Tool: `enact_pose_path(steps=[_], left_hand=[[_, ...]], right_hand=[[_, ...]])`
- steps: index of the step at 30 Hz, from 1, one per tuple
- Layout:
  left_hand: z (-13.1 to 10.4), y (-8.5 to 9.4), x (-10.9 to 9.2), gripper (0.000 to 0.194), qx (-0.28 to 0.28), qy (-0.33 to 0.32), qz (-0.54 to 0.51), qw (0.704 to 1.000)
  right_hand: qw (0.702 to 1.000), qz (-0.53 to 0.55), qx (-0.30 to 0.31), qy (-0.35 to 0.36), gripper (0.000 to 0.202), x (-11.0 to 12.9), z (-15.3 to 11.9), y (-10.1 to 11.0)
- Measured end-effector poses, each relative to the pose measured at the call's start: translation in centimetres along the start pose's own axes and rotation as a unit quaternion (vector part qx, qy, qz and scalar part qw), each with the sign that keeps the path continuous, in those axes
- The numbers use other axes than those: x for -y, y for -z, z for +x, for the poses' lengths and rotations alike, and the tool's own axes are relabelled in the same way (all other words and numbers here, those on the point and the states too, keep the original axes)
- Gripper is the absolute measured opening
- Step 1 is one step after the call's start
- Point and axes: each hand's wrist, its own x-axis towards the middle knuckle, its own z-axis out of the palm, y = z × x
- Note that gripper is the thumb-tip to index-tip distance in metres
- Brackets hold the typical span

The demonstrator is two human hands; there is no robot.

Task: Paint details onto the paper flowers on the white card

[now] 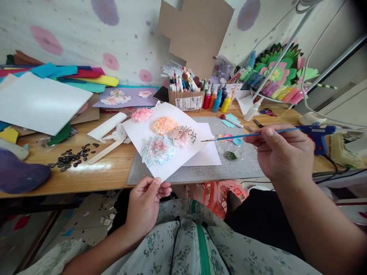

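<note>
Left hand (147, 202) pinches the six-o'clock corner of a white paper sheet (178, 158) over the wooden surface (114, 172); right hand (282, 151) holds a thin blue-handled paintbrush (237, 136), its tip at three o'clock of a ruffled pink-and-black flower (182, 136). Steady paper and light strokes seem wisest.

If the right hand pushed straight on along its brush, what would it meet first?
Likely the dark-edged pink flower on the white sheet, with the brush touching first, though depth is unclear.

Pretty messy worktop (110, 178) tbh: black pebbles (67, 159) strewn on the left, a pile of colorful sheets (99, 79) behind them, a cardboard box (188, 103) crammed with pens (180, 82) toward the back, blue glue gun (319, 134) over right.
</note>
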Motion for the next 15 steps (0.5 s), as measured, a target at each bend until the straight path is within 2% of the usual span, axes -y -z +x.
enact_pose_path(steps=[5, 11, 13, 15], left_hand=[[0.0, -0.9, 0.1, 0.032, 0.088, 0.062, 0.028, 0.994], [0.8, -0.1, -0.1, 0.032, 0.170, 0.109, 0.085, 0.976], [0.7, 0.7, -0.2, 0.031, 0.182, 0.092, 0.150, 0.967], [0.5, 2.3, -0.5, 0.036, 0.157, 0.023, 0.223, 0.962]], right_hand=[[1.000, -0.002, 0.001, -0.021, 0.006, -0.5, 1.3, -0.1], [0.999, 0.006, 0.009, -0.037, 0.013, -1.8, 3.1, -0.2], [0.999, 0.005, 0.011, -0.048, 0.014, -2.4, 3.3, -0.3], [0.998, 0.002, 0.007, -0.056, 0.014, -2.9, 3.4, -0.4]])
